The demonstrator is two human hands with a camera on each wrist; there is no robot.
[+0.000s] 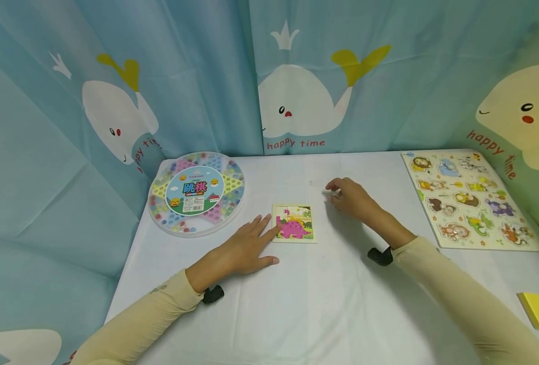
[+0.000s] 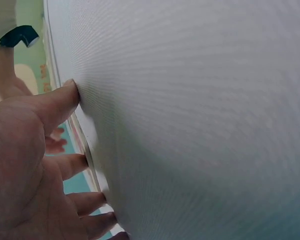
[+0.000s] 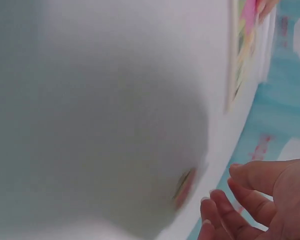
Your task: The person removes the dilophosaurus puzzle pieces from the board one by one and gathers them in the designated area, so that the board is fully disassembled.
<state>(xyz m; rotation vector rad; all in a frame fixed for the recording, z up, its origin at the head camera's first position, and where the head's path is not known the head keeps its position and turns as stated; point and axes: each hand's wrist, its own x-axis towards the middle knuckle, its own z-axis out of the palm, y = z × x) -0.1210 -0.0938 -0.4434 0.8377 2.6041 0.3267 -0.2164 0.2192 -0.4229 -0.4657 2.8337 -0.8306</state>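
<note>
A small square jigsaw puzzle (image 1: 295, 230) with a pink dinosaur lies in a pale frame at the middle of the table. My left hand (image 1: 246, 248) rests palm down at its left side, fingers spread and straight; the index fingertip reaches over the puzzle's left edge. In the left wrist view the thumb and fingertips (image 2: 72, 167) meet the white surface. My right hand (image 1: 353, 200) hovers to the right of the puzzle, fingers loosely bent and holding nothing. Below it in the right wrist view, a small pink and green piece (image 3: 185, 189) lies on the table, hidden by the hand in the head view.
A round Chinese checkers box (image 1: 196, 195) with coloured beads stands at the back left. At the right lies an animal peg board (image 1: 474, 200). A yellow block (image 1: 537, 311) sits near the right edge. Blue whale-print curtains (image 1: 214, 76) hang around the table.
</note>
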